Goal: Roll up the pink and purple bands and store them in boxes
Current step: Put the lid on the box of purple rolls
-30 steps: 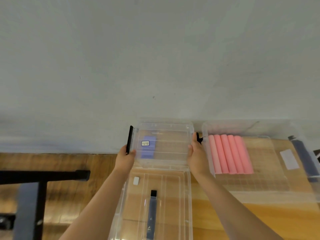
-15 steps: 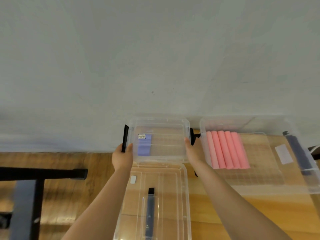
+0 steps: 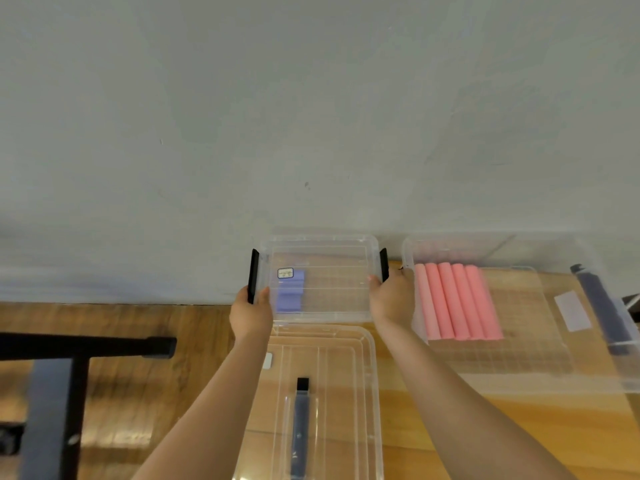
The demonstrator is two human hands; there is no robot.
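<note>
- The left hand (image 3: 250, 315) sits just left of centre in the frame, its fingers curled round the black latch (image 3: 253, 275) on the left end of a small clear box (image 3: 318, 242); the thumb lies on the box's near left corner.
- The right hand (image 3: 392, 299) sits just right of centre, curled against the box's right end beside the second black latch (image 3: 383, 264). How far its fingers wrap round that end cannot be told, since they are hidden behind the hand.
- The small clear box lies between the two hands, at the far edge of the wooden table (image 3: 519, 427) and against the grey wall (image 3: 311, 98).
- Inside it, at its left end, lie the rolled purple bands (image 3: 290, 294), with a small white label (image 3: 285, 273) showing just above them in the frame.
- To the right of the right hand stands a larger clear box (image 3: 588, 379). Five rolled pink bands (image 3: 457, 301) lie side by side in its left part, touching one another.
- At the larger box's right end a dark blue latch (image 3: 602, 306) shows, with a pale label (image 3: 572, 310) just left of it.
- At bottom centre, between the forearms, lies a clear lid (image 3: 363, 393), just below the small box in the frame, with a dark blue latch piece (image 3: 300, 434) on it.
- At lower left a black metal frame (image 3: 52, 375) stands on the wood floor (image 3: 138, 341).
</note>
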